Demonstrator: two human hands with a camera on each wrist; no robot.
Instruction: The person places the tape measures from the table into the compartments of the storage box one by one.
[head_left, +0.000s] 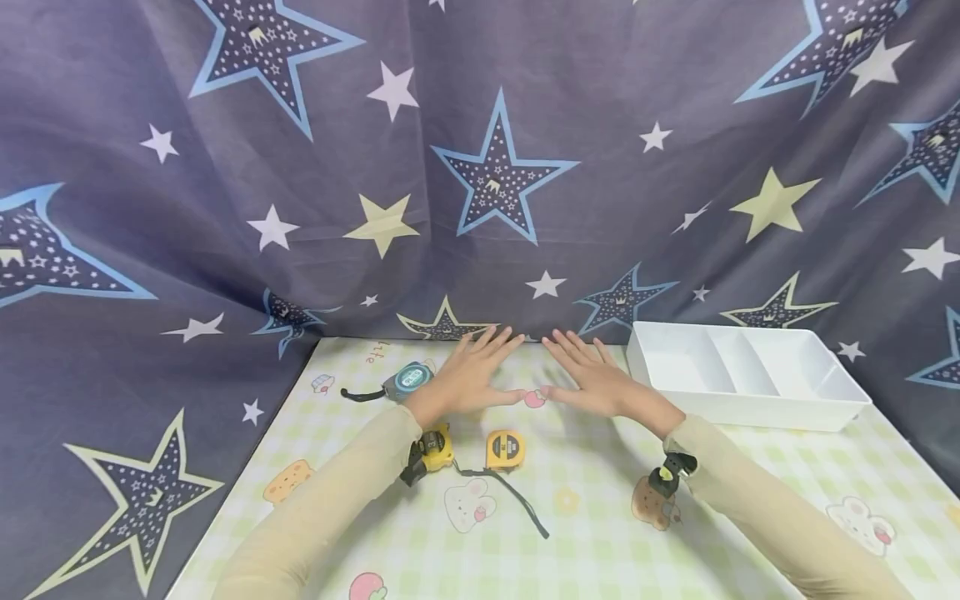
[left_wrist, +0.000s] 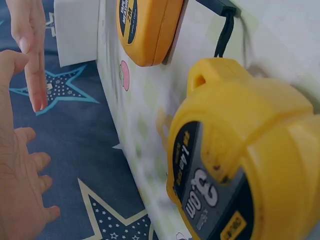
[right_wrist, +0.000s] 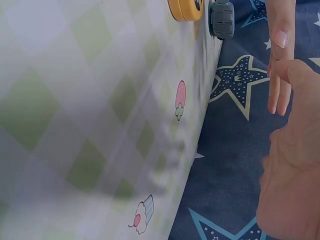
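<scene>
My left hand (head_left: 468,375) is held out near the back of the table, fingers straight and slightly spread, holding nothing. Facing it, my right hand (head_left: 596,383) is stretched out the same way, also holding nothing; the thumbs point at each other with a gap between. A blue-grey tape measure (head_left: 411,378) with a black strap lies just left of my left hand. Close to the left wrist sits a yellow tape measure (left_wrist: 235,145) marked 3.0m, partly hidden by the wrist in the head view. An orange-yellow tape measure (head_left: 505,450) lies between the forearms.
A white tray (head_left: 750,410) with three compartments stands at the back right, beyond the right hand. Black wrist straps (head_left: 525,498) trail over the checked tablecloth (head_left: 585,550). A dark star-patterned curtain (head_left: 600,200) hangs directly behind the table's back edge.
</scene>
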